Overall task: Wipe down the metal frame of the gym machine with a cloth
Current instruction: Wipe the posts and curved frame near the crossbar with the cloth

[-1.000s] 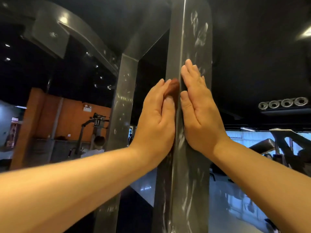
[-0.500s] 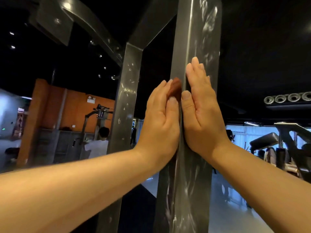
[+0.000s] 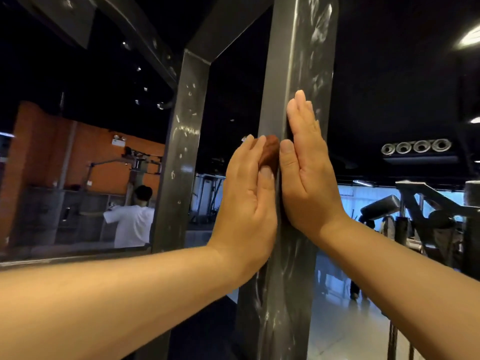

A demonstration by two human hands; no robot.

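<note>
flat left hand (image 3: 246, 201) pressing brown cloth (image 3: 270, 149), flat right hand (image 3: 309, 183), smeared square steel post (image 3: 304, 48)

A glossy pale floor (image 3: 345, 320) spreads on the right, mirroring blue-white light. Dark padded gym machines (image 3: 415, 216) stand at its far right. A darker floor patch (image 3: 207, 328) lies near, left of the grey upright metal post (image 3: 285, 294).

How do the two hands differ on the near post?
The left hand presses a brown cloth to the upright post; the right hand lies on the metal with no cloth showing. The right hand reaches higher than the left hand. Both are flat with straight fingers.
</note>
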